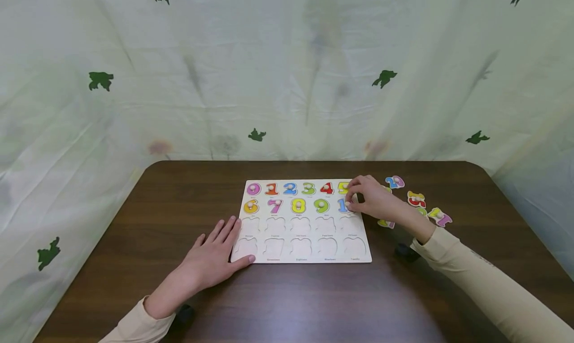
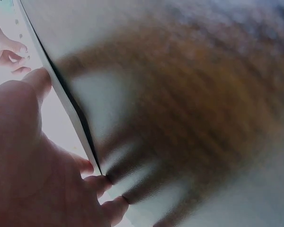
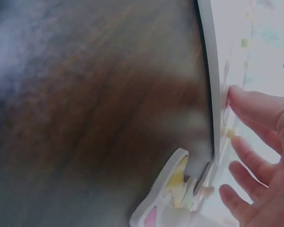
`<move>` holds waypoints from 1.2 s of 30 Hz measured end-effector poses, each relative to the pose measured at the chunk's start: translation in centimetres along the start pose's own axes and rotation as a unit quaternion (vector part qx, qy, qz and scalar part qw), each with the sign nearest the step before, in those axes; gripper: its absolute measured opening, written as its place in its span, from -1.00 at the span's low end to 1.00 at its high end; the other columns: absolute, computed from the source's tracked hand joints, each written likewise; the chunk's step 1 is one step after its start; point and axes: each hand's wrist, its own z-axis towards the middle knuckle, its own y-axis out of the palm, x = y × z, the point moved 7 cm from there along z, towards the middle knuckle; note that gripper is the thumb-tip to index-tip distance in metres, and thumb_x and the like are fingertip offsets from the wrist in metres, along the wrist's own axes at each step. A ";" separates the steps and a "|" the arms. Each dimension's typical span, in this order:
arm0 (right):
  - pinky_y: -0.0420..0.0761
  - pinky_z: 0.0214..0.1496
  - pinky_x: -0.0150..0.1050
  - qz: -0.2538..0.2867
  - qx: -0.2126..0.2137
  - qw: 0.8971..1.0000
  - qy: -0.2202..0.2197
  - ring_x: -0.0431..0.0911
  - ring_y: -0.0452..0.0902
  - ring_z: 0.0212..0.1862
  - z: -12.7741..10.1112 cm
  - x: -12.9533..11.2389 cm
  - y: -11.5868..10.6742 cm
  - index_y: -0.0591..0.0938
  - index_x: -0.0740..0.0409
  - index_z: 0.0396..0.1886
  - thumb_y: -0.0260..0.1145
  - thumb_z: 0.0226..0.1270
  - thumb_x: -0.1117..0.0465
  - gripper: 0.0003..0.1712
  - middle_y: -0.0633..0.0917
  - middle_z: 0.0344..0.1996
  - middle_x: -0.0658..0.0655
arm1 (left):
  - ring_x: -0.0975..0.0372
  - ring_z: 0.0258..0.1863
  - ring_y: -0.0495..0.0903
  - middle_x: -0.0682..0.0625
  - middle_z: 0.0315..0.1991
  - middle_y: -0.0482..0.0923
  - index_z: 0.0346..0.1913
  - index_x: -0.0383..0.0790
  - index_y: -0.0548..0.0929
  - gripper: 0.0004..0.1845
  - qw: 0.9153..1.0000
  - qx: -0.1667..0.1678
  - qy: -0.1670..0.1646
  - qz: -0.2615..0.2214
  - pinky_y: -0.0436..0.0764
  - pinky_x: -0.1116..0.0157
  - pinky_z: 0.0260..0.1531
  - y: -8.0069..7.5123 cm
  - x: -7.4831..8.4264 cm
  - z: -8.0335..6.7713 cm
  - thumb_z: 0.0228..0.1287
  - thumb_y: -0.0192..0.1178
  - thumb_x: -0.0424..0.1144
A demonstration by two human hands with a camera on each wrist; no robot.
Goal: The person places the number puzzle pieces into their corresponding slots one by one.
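A white number puzzle board (image 1: pixel 287 233) lies on the brown table, its upper two rows filled with coloured numbers and its lower two rows showing bare recesses. My left hand (image 1: pixel 213 260) rests along the board's left edge with fingers spread and the thumb on the lower left corner; the left wrist view shows that thumb (image 2: pixel 40 82) at the rim. At the right end of the second row, my right hand (image 1: pixel 374 198) pinches the blue number 10 piece (image 1: pixel 343 205), partly hidden by the fingers. In the right wrist view the thumb (image 3: pixel 255 101) presses at the board's surface.
Several loose number pieces lie right of the board, among them a blue and purple one (image 1: pixel 395 182), a red one (image 1: pixel 416 199) and a yellow and pink one (image 1: pixel 440 217). Some are partly covered by the right forearm. A patterned curtain (image 1: pixel 287 74) hangs behind the table.
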 end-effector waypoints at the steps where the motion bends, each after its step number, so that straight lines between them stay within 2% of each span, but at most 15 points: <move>1: 0.39 0.18 0.11 0.003 0.000 1.000 0.000 0.20 0.31 0.17 -0.1 0.1 0.0 0.72 0.00 -0.34 0.48 0.21 0.22 -0.93 0.54 0.05 0.23 | -0.10 0.51 -0.05 -0.17 0.56 -0.05 0.56 -0.22 0.05 0.07 1.000 0.000 0.000 0.000 0.08 -0.33 0.25 0.0 0.0 0.0 0.24 -0.06 0.50; 8: 0.38 0.15 0.15 0.051 0.020 0.998 -0.010 0.22 0.31 0.19 -1.1 1.4 -0.8 0.74 0.07 -0.23 0.45 0.23 0.31 -0.87 0.52 0.13 0.29 | -0.10 0.51 -0.05 -0.17 0.55 -0.04 0.56 -0.23 0.06 0.07 1.000 0.001 0.001 0.001 0.09 -0.33 0.25 0.0 0.2 0.1 0.24 -0.05 0.49; 13: 0.43 0.09 0.17 0.077 0.045 0.996 0.019 0.20 0.33 0.20 -2.4 2.2 -3.1 0.73 0.16 -0.17 0.39 0.29 0.32 -0.86 0.52 0.16 0.25 | -0.10 0.51 -0.05 -0.17 0.55 -0.04 0.56 -0.23 0.06 0.07 1.000 0.003 0.002 0.002 0.09 -0.33 0.25 0.1 0.2 0.1 0.24 -0.06 0.50; 17: 0.39 0.16 0.20 0.065 0.061 0.995 0.044 0.18 0.32 0.26 -3.7 3.0 -5.2 0.72 0.16 -0.12 0.36 0.34 0.28 -0.85 0.50 0.19 0.20 | -0.10 0.51 -0.05 -0.17 0.56 -0.05 0.56 -0.23 0.06 0.07 1.000 0.001 0.001 -0.002 0.09 -0.33 0.25 0.1 0.1 0.1 0.23 -0.06 0.50; 22: 0.47 0.01 0.10 0.051 0.080 0.994 0.046 0.17 0.45 0.14 -5.2 3.2 -7.1 0.70 0.15 -0.10 0.32 0.38 0.24 -0.84 0.50 0.20 0.20 | -0.10 0.51 -0.05 -0.17 0.56 -0.05 0.56 -0.23 0.05 0.08 1.000 0.004 0.001 -0.001 0.09 -0.33 0.25 0.3 -0.1 0.1 0.23 -0.06 0.51; 25: 0.48 -0.08 0.03 0.048 0.083 0.994 0.058 0.13 0.47 0.07 -6.2 3.6 -7.6 0.69 0.11 -0.08 0.32 0.40 0.20 -0.83 0.49 0.20 0.16 | -0.10 0.51 -0.04 -0.17 0.55 -0.04 0.56 -0.23 0.06 0.09 1.000 0.009 0.002 -0.002 0.10 -0.33 0.24 0.4 -0.2 0.0 0.21 -0.05 0.51; 30: 0.53 -0.12 -0.03 0.044 0.084 0.993 0.066 0.09 0.48 0.07 -7.6 4.3 -8.1 0.70 0.12 -0.08 0.32 0.40 0.18 -0.82 0.51 0.18 0.17 | -0.10 0.51 -0.04 -0.18 0.55 -0.04 0.56 -0.24 0.07 0.09 1.000 0.011 0.005 -0.008 0.08 -0.33 0.25 0.3 -0.2 0.1 0.21 -0.06 0.52; 36: 0.54 -0.08 -0.04 0.032 0.085 0.994 0.060 0.07 0.46 0.13 -9.0 4.6 -8.4 0.71 0.09 -0.12 0.35 0.36 0.21 -0.86 0.56 0.14 0.16 | -0.07 0.52 -0.07 -0.14 0.56 -0.06 0.57 -0.20 0.04 0.12 1.000 0.016 0.003 -0.007 0.06 -0.33 0.26 0.8 -0.6 0.3 0.18 -0.11 0.56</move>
